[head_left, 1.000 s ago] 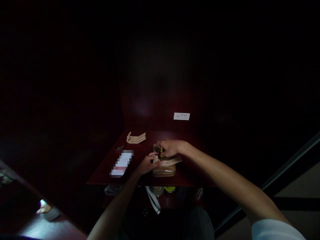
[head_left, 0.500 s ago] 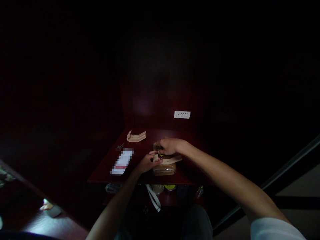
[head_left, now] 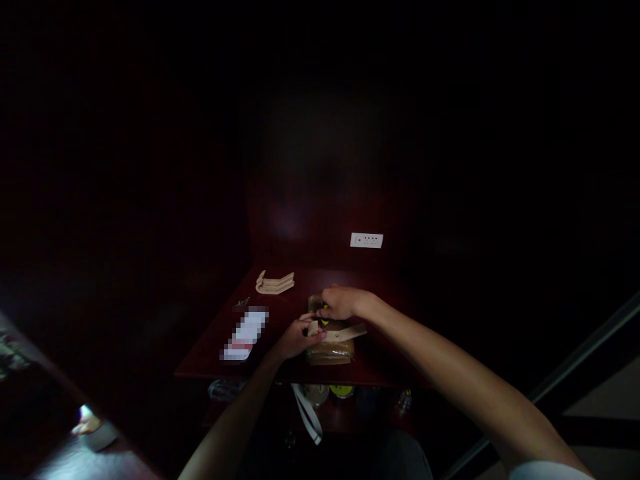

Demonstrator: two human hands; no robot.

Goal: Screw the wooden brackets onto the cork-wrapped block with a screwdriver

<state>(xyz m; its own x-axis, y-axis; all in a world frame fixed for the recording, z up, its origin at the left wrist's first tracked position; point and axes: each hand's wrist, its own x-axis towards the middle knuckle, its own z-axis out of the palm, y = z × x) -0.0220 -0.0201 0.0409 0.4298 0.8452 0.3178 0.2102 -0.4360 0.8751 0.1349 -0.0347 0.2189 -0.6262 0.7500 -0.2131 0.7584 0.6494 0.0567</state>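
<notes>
My left hand (head_left: 296, 337) is closed on the curled end of a pale wooden hook (head_left: 345, 332), which lies across a brown package wrapped in clear tape (head_left: 333, 352). A dark hole or screw head shows midway along the hook. Above the curled end, my right hand (head_left: 340, 302) grips the handle of a yellow-and-black screwdriver (head_left: 325, 321). Its tip points down to the wood beside my left fingertips; the exact contact is too small to make out. Several matching wooden hooks (head_left: 275, 284) lie together at the back left of the dark red desk (head_left: 210, 350).
Several small screws (head_left: 243, 303) lie left of the hands, beside a blurred-out white rectangular item (head_left: 246, 333). A power socket (head_left: 367, 241) is on the back wall. Beneath the desktop edge, a shelf holds round containers (head_left: 342, 391), and a white strap (head_left: 307, 417) hangs down.
The whole view has shifted slightly, so the desk appears lower. Both hands keep their hold on the hook and the screwdriver; the right hand has turned a little, showing more of the yellow handle.
</notes>
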